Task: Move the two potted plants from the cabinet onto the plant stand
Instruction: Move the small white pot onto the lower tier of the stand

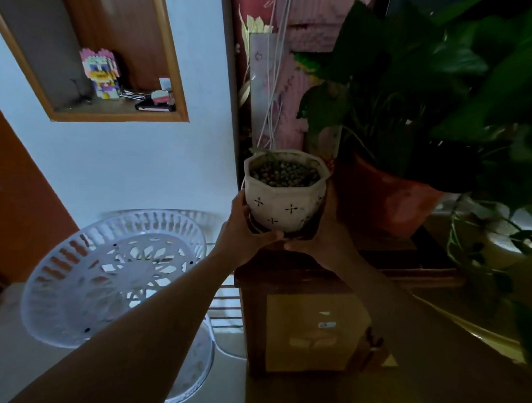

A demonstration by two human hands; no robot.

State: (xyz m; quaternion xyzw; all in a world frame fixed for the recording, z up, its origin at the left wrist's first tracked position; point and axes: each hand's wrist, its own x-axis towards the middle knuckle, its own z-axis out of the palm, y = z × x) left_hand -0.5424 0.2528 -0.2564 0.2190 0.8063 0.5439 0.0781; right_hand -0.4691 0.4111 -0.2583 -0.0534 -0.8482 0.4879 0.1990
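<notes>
Both hands cup the white pot (284,200) from below and the sides: left hand (244,232) on its left flank, right hand (323,238) under and behind its right side, thumbs meeting near the base. Left fingers wrap around the pot wall and press on it; right fingers are mostly hidden behind the pot, so their spread is unclear, though the hand is plainly bearing the pot. Two-hand hold probably because the pot looks like heavy ceramic and its fill is loose, so it is kept upright to avoid spilling. The pot holds small dark pebbles almost to the rim, with a thin sprig at the back edge; a dark saucer seems to sit under it, hard to be sure in the dim light. The pot is in the air above the front corner of the dark wood cabinet (292,291), not resting on it. The second plant, a big leafy one in a red pot (385,197), stands on the cabinet top just right of the held pot, leaves overhanging. Another leafy plant in a pale pot (498,247) sits further right. The white openwork stand (110,273) is to the left and lower, its round top tier bare, near the cabinet but apart from it. Judgement: first pot lifted, transfer leftward to the stand not yet done; red pot untouched. A wall niche (103,56) holds a block figure (102,73).
</notes>
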